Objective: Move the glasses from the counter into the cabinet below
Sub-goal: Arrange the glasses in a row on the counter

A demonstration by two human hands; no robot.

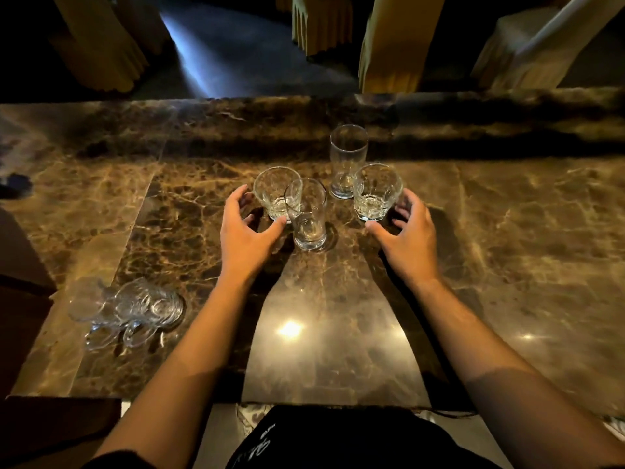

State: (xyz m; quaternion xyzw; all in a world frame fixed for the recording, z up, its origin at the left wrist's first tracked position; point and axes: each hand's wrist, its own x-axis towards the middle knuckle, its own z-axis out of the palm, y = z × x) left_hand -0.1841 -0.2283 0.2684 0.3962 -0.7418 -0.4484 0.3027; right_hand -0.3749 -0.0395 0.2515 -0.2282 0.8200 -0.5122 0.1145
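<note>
While four glasses stand on the counter (507, 204), left hand (241, 231) and right hand (407, 240) spread wide beside two tumblers.

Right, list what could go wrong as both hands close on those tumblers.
1. The left hand is open around the left tumbler, which stands right against the narrow glass; closing the grip could knock that one over.
2. The right hand reaches the right tumbler close beside the tall glass, which looks easy to tip.
3. The clear glassware lying near the counter edge sits beside the left forearm and might get swept off.
</note>
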